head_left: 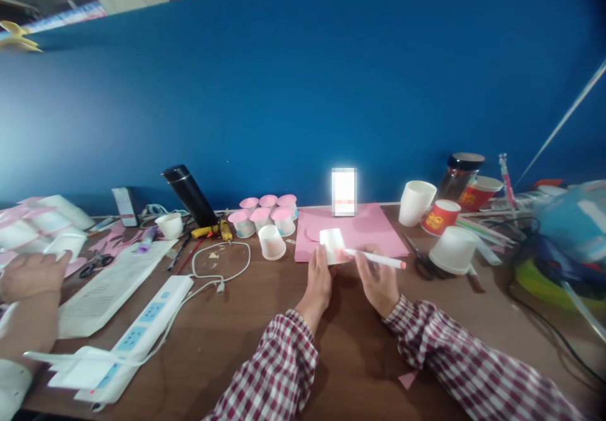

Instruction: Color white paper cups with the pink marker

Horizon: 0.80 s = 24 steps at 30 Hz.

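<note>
My left hand is closed around a white paper cup, held tilted over the near edge of the pink paper. A white marker pen with a pinkish-red end lies in my right hand, its tip at the right side of the cup, where a reddish patch shows. Whether the tip touches the cup, I cannot tell. Left of my hands stands another white cup with a faint pink mark. Behind it are several small cups with pink tops.
Another person's hand rests by stacked cups at far left. A power strip, cable and black flask lie left. At right are white cups, red cups, scissors and a jar. A blue partition stands behind.
</note>
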{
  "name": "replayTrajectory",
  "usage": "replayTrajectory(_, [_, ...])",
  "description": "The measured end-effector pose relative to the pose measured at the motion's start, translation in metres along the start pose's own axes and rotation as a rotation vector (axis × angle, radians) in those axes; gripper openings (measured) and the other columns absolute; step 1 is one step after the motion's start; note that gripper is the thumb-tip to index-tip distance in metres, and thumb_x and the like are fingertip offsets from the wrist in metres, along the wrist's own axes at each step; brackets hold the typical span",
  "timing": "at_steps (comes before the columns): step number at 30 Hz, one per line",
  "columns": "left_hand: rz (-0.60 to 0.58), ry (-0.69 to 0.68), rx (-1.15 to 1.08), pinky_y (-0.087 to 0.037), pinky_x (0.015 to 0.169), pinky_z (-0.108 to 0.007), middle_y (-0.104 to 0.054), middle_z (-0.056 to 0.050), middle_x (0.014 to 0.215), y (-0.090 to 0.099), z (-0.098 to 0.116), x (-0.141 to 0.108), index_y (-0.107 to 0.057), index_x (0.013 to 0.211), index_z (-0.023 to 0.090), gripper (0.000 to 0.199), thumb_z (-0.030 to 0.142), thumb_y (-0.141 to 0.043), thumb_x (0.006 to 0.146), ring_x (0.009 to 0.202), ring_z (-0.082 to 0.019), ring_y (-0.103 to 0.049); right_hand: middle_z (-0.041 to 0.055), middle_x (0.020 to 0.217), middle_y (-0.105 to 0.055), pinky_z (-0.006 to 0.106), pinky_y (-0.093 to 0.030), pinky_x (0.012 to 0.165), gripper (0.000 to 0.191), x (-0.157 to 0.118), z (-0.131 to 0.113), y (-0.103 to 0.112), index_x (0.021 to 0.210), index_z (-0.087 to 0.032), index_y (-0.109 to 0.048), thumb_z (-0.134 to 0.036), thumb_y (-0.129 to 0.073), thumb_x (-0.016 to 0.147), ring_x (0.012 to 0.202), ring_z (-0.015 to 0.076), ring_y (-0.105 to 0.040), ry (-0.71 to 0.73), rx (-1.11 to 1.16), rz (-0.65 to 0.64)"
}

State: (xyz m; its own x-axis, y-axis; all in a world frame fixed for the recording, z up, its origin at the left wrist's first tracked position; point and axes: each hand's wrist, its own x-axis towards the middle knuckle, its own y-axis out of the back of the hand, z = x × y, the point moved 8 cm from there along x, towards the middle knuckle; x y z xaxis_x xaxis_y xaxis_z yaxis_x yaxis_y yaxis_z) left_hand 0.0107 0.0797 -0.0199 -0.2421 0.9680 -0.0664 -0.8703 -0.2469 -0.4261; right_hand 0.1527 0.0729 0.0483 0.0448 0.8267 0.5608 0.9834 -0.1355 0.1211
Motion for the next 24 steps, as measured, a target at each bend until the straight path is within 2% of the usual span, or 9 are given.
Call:
replayTrajectory(9, [-0.032, 0.032, -0.129, -0.054, 0.084, -0.037, -0.068, -0.015, 0.104, -0.0074, 0.0049, 0.0, -0.056, 0.11, 0.012, 0.05, 0.056, -0.047, 0.088, 0.098, -0.025, -0.066, 0.0051, 0.082, -0.071, 0.029, -0.057, 0.063, 0.016, -0.0028, 0.0005, -0.0019, 0.091, -0.019, -0.062, -0.035, -0.057, 0.089, 0.069, 0.0173, -0.067, 0.026, -0.017, -0.025])
replayTrajectory(19, [-0.05, 0.04, -0.119, -0.054, 0.085, -0.038, -0.068, -0.014, 0.104, -0.0104, 0.0067, -0.0023, -0.058, 0.107, 0.015, 0.046, 0.055, -0.043, 0.089, 0.098, -0.025, -0.065, 0.0037, 0.081, -0.07, 0.027, -0.056, 0.062, 0.014, -0.0031, -0.0003, -0.0069, 0.091, -0.02, -0.062, -0.033, -0.057, 0.09, 0.069, 0.0167, -0.066, 0.026, 0.005, -0.08])
replayTrajectory(24, [-0.035, 0.026, -0.112, -0.054, 0.086, -0.037, -0.066, -0.014, 0.113, -0.0065, 0.006, -0.0011, -0.057, 0.112, 0.015, 0.048, 0.056, -0.046, 0.088, 0.099, -0.024, -0.065, 0.005, 0.082, -0.069, 0.03, -0.056, 0.066, 0.014, -0.0022, -0.0007, -0.0025, 0.09, -0.019, -0.062, -0.032, -0.057, 0.09, 0.072, 0.0178, -0.066, 0.035, -0.018, -0.032])
